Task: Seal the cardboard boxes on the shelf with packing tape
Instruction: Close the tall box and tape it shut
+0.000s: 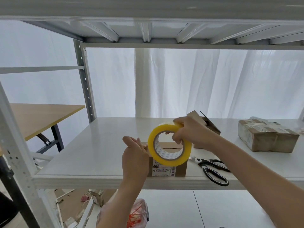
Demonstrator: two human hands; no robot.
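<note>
My right hand (189,130) grips a yellow roll of packing tape (166,159), fingers hooked through its core, and holds it upright above a small cardboard box (181,168) near the front edge of the white shelf (98,145). The box's top flaps show a slit through the roll's hole. My left hand (134,155) is at the roll's left side, fingers pinched at the tape's loose end by the box's left corner. Behind my right hand stands a second small box (209,124) with open flaps. A larger taped box (266,135) sits at the right.
Black-handled scissors (212,170) lie on the shelf right of the small box. A lower shelf (213,209) holds a plastic bag with orange items (138,214). A wooden table (39,117) stands left, beyond the rack's upright post (84,81). White curtains hang behind.
</note>
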